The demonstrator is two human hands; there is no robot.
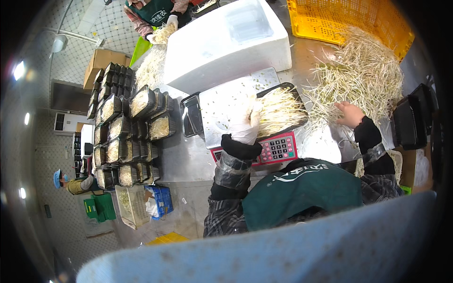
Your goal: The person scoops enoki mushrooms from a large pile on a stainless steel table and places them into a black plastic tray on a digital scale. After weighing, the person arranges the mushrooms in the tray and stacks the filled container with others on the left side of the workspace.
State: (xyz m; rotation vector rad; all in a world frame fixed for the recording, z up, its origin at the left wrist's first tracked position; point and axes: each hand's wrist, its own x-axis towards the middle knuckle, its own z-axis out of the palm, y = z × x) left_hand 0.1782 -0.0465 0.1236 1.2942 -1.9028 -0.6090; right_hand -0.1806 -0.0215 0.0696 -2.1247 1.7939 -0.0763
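Observation:
My left hand [246, 122], in a white glove, is at the left side of a black plastic tray [305, 120] and touches the bean sprouts [281, 111] heaped in it. Whether its curled fingers grip any sprouts is hidden. The tray rests on the metal pan [216, 106] of a digital scale, where small green bits are scattered. Below the tray shows the scale's red keypad [277, 148]. Bare and with fingers apart, my right hand [348, 114] reaches to the near edge of a large loose pile of sprouts [368, 78].
A white foam box [226, 46] stands behind the scale, a yellow perforated crate [318, 21] behind the pile. Left are an unfilled black tray [191, 115] and stacked sprout-filled trays [118, 148]. More black trays [410, 122] stand right. A co-worker's gloved hands [172, 22] handle sprouts across the table.

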